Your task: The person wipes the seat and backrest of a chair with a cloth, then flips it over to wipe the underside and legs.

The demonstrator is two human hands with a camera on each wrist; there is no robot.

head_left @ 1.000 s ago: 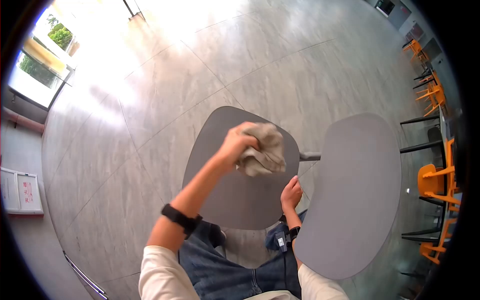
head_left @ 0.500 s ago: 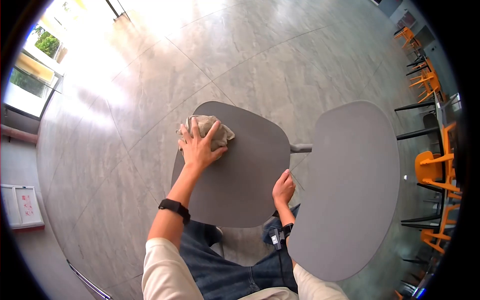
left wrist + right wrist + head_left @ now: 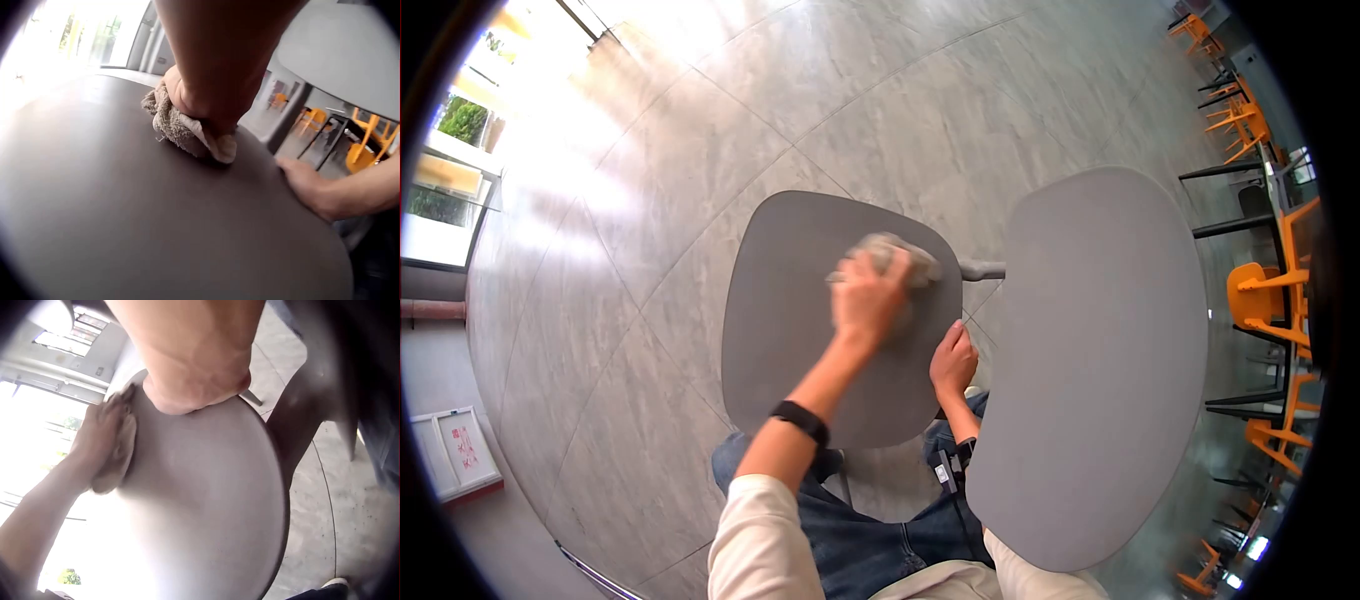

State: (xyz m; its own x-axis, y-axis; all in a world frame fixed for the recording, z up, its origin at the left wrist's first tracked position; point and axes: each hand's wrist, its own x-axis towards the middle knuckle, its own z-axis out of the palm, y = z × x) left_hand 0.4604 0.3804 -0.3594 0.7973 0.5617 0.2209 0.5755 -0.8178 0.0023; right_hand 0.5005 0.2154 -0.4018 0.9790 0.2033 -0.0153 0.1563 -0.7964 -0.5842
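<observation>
Cloth (image 3: pixel 924 266) and left hand (image 3: pixel 867 308) have slid from the far-left part of the grey surface (image 3: pixel 785 310) to right of its middle. Beige-grey, nubbly and crumpled, the cloth is grasped by blurred fingers, while the right hand (image 3: pixel 954 362) grips the surface's right edge.

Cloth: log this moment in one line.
left hand: on cloth | cloth: on squarish gray panel | right hand: holds same panel's edge
</observation>
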